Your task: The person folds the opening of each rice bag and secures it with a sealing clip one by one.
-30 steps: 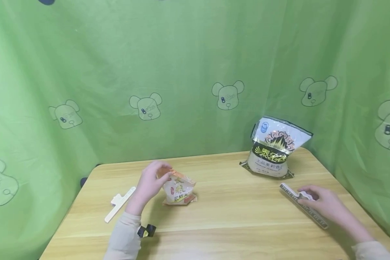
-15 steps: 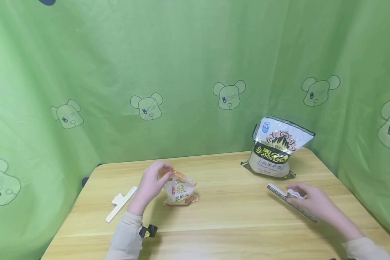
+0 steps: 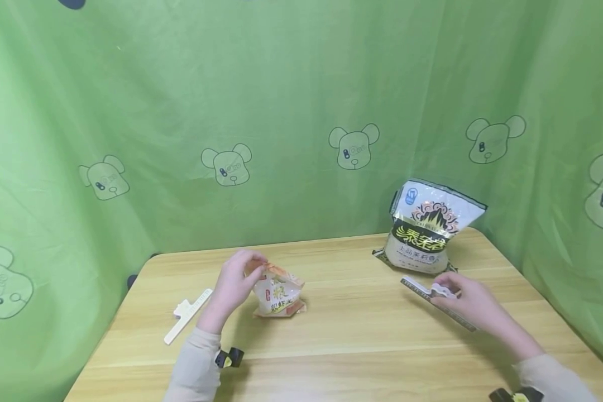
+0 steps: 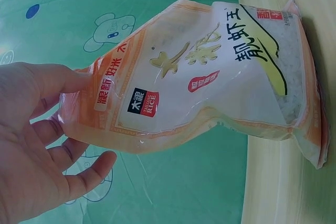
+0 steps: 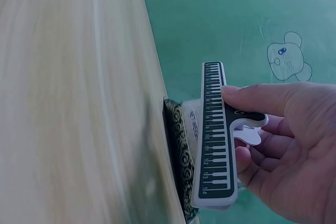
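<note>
My left hand (image 3: 236, 280) pinches the top edge of a small orange and white rice bag (image 4: 178, 77) between thumb and fingers. The bag stands upright on the table, its base full and its upper part slack. In my right hand (image 3: 469, 301) is a long bar clip (image 5: 214, 140) with a piano-key and number pattern, gripped by thumb and fingers at its handle. In the head view the clip is held over the right part of the table, in front of a larger rice bag (image 3: 422, 229). That bag stands upright, its top leaning right.
A second bar clip (image 3: 187, 315), white, lies on the table (image 3: 341, 335) left of my left forearm. Green curtains (image 3: 291, 84) with bear heads hang behind and at both sides of the table.
My right hand has carried the bar clip leftward and slightly away from me, toward the middle of the table. My left hand keeps its pinch on the small rice bag.
</note>
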Action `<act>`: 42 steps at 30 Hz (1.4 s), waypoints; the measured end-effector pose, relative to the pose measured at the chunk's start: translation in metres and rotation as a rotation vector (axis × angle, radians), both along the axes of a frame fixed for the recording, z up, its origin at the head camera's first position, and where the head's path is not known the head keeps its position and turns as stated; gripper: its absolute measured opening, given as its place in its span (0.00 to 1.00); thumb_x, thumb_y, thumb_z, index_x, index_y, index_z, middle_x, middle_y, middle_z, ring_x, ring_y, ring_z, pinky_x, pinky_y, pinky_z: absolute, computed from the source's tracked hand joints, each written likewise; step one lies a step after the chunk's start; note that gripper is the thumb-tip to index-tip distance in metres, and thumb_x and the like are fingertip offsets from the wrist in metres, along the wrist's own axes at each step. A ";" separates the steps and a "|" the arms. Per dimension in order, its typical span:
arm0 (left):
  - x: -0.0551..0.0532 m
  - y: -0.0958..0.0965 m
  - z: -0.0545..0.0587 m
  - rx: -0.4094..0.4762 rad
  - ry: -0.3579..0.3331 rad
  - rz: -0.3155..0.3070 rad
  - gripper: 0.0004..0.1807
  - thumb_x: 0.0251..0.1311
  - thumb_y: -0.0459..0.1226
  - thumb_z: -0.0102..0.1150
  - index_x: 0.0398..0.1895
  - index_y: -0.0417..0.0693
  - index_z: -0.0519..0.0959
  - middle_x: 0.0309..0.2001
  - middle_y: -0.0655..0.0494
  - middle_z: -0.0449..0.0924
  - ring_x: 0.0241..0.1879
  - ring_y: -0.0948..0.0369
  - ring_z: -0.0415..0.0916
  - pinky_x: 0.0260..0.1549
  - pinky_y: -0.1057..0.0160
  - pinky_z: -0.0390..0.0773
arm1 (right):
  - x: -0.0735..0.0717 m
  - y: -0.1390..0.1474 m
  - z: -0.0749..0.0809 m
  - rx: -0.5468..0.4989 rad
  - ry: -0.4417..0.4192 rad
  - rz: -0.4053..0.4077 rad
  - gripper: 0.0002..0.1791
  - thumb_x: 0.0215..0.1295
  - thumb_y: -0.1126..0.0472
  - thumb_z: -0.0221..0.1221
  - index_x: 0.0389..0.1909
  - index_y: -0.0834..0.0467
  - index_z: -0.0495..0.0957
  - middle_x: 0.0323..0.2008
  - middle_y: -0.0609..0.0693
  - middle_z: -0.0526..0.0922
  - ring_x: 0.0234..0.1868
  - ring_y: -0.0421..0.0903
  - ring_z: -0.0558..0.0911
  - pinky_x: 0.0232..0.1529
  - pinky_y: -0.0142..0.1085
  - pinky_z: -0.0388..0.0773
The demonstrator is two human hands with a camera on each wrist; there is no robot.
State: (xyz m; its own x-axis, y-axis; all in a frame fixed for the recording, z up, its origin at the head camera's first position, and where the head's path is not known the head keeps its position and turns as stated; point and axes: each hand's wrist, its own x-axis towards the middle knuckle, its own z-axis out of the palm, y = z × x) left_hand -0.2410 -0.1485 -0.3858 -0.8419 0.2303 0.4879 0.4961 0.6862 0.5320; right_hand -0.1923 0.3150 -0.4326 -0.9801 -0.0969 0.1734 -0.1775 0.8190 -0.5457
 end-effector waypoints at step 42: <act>0.000 0.000 0.002 0.007 -0.007 -0.004 0.06 0.54 0.38 0.58 0.36 0.55 0.77 0.39 0.60 0.78 0.42 0.63 0.75 0.48 0.57 0.74 | -0.047 -0.090 0.004 -0.168 0.049 0.212 0.15 0.46 0.56 0.66 0.35 0.54 0.76 0.33 0.49 0.80 0.31 0.40 0.78 0.31 0.25 0.77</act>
State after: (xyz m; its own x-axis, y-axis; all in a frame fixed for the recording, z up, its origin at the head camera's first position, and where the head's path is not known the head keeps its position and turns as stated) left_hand -0.2406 -0.1481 -0.3842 -0.8444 0.2309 0.4835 0.4953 0.6805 0.5401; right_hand -0.2392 0.2254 -0.4290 -0.9310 -0.2649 0.2513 -0.3650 0.6591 -0.6576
